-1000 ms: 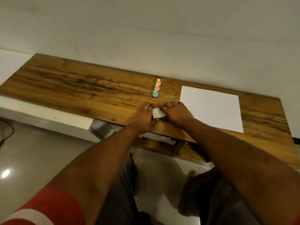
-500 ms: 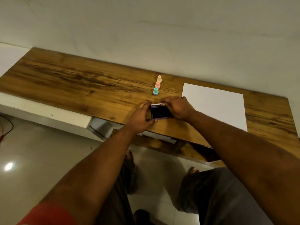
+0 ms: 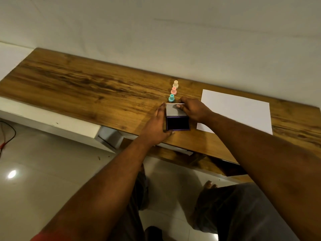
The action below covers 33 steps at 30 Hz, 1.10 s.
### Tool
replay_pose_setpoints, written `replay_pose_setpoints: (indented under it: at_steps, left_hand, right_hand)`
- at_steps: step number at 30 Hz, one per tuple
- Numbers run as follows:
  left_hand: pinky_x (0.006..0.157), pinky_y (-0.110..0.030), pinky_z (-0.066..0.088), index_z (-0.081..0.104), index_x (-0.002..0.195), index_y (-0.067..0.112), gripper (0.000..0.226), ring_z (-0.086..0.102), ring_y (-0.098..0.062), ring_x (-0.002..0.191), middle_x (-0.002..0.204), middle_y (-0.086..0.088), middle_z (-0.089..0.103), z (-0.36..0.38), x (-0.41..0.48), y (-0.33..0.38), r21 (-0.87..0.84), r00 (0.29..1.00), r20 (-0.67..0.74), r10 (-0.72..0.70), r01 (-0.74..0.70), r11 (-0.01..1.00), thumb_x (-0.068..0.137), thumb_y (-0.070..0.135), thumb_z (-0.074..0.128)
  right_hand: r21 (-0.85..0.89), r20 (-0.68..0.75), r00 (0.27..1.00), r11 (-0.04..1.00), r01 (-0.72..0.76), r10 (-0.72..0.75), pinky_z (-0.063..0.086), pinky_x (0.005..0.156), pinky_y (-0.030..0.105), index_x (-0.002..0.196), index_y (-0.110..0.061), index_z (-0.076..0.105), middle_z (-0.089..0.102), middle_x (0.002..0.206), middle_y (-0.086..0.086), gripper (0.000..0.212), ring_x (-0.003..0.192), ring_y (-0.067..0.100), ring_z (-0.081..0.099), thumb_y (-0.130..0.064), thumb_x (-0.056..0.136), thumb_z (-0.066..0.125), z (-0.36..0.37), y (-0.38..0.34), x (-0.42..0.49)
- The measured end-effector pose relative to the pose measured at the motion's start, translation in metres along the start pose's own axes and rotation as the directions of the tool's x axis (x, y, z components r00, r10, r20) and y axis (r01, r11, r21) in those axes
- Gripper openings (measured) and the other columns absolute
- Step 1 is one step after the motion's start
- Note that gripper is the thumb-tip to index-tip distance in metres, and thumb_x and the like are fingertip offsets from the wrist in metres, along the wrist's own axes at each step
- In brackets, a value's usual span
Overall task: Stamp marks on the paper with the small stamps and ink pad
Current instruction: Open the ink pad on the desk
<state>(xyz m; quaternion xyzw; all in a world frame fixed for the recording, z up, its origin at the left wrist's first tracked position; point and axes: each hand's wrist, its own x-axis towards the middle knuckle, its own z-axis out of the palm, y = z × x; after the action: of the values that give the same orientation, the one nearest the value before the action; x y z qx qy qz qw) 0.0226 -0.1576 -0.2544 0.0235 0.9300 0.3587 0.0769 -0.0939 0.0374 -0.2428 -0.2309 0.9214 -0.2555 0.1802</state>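
Left hand (image 3: 157, 123): lying flat along the left edge of the ink pad (image 3: 177, 122), fingers extended toward 12 o'clock, thumb curling under the near corner; the grip is bracing the case, not closing around it.
Ink pad: sitting open on the desk (image 3: 83, 87) between the two hands, dark pad face exposed at the near half, grey lid (image 3: 173, 111) folded back toward 12 o'clock.
Small stamps: teal stamp (image 3: 171, 98), pink stamp (image 3: 173, 90) and cream stamp (image 3: 175, 84) are standing upright in a row running toward 12 o'clock, just beyond the lid; untouched.
Right hand (image 3: 195, 111): pinching the far edge of the lid, thumb on its inner face, fingers behind.
Key relation: stamps are lying at 12 o'clock of both hands; the right hand is judged nearer, and the row's long axis is pointing away from the person.
Paper (image 3: 239, 110): lying blank at 3 o'clock of the pad, partly under the right forearm.
Surface: wood-grain desk, otherwise bare.
Room: plain pale wall behind, glossy tiled floor (image 3: 34, 180) below.
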Motion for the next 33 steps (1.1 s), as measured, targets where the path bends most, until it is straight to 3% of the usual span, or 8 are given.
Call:
replay_pose_setpoints:
  at_steps: [4,7,15,20,23,26,29,33]
  left_hand:
    - [0.118,-0.033,0.032,0.003,0.169,0.02,0.124,0.032,-0.023,0.154,0.173,-0.004,0.019,0.001,0.001,0.0,0.007,1.0,-0.013,-0.001,0.001,1.0,0.081,0.033,0.09]
    - [0.118,-0.036,0.037,0.007,0.168,0.022,0.121,0.034,-0.022,0.152,0.17,-0.003,0.026,0.003,0.001,0.001,0.011,1.0,-0.03,0.008,-0.007,1.0,0.081,0.033,0.09]
    - [0.109,-0.027,0.032,0.0,0.168,0.019,0.124,0.037,-0.024,0.149,0.168,-0.007,0.032,0.005,0.001,0.001,0.042,0.999,-0.041,-0.011,0.012,0.999,0.083,0.035,0.088]
    - [0.116,-0.036,0.036,-0.009,0.168,0.022,0.128,0.037,-0.025,0.151,0.169,-0.007,0.032,0.005,0.001,0.004,0.037,0.999,-0.008,-0.042,0.042,0.998,0.084,0.035,0.087]
    - [0.112,-0.03,0.031,-0.01,0.168,0.02,0.129,0.037,-0.026,0.151,0.169,-0.008,0.033,0.005,0.001,0.005,0.025,0.999,-0.015,-0.033,0.034,0.999,0.084,0.035,0.087]
    - [0.108,-0.027,0.026,-0.013,0.167,0.023,0.133,0.034,-0.026,0.153,0.171,-0.008,0.028,0.003,0.001,0.002,-0.012,1.0,0.004,-0.017,0.017,1.0,0.082,0.04,0.089]
    - [0.107,-0.029,0.031,-0.011,0.167,0.026,0.135,0.035,-0.026,0.152,0.17,-0.008,0.03,-0.003,0.006,0.0,-0.038,1.0,-0.012,0.001,-0.002,0.999,0.079,0.051,0.088]
    - [0.11,-0.035,0.037,0.001,0.168,0.028,0.127,0.041,-0.024,0.148,0.165,-0.002,0.041,-0.015,0.014,-0.003,-0.059,0.995,-0.103,0.0,-0.006,0.998,0.078,0.063,0.083]
  right_hand:
    - [-0.008,-0.054,0.998,1.0,-0.029,0.028,0.043,0.07,0.022,0.137,-0.019,0.053,0.064,0.132,0.007,0.042,0.109,0.019,0.058,-0.046,0.105,0.051,0.004,0.002,0.002]
    - [-0.041,-0.058,0.998,0.999,-0.035,0.032,0.045,0.079,0.026,0.141,-0.017,0.05,0.062,0.138,0.008,0.047,0.118,0.023,0.059,-0.047,0.104,0.052,0.007,0.006,0.003]
    - [-0.134,-0.114,0.993,0.991,0.009,-0.024,0.051,0.097,0.036,0.142,-0.019,0.057,0.056,0.14,0.007,0.044,0.124,0.026,0.054,-0.044,0.106,0.049,0.005,0.012,-0.002]
    - [-0.116,-0.101,0.994,0.993,0.022,-0.034,0.048,0.096,0.031,0.143,-0.021,0.059,0.056,0.138,0.006,0.044,0.125,0.025,0.052,-0.043,0.106,0.05,0.006,0.012,-0.003]
    - [-0.104,-0.125,0.992,0.994,0.013,-0.026,0.049,0.092,0.03,0.139,-0.019,0.062,0.059,0.135,0.005,0.042,0.121,0.024,0.056,-0.042,0.105,0.053,0.004,0.012,-0.004]
    - [-0.088,-0.297,0.955,0.996,-0.027,-0.001,0.053,0.083,0.03,0.131,-0.021,0.067,0.066,0.126,0.001,0.038,0.109,0.019,0.061,-0.045,0.101,0.061,-0.002,0.005,-0.002]
    - [-0.128,-0.403,0.914,0.992,-0.009,-0.044,0.052,0.081,0.029,0.138,-0.025,0.061,0.068,0.126,-0.002,0.044,0.106,0.02,0.065,-0.041,0.098,0.066,-0.007,-0.011,0.005]
    - [-0.265,-0.27,0.958,0.964,0.017,-0.091,0.058,0.086,0.038,0.142,-0.024,0.058,0.07,0.129,0.005,0.05,0.109,0.025,0.067,-0.045,0.098,0.064,-0.007,-0.032,0.019]
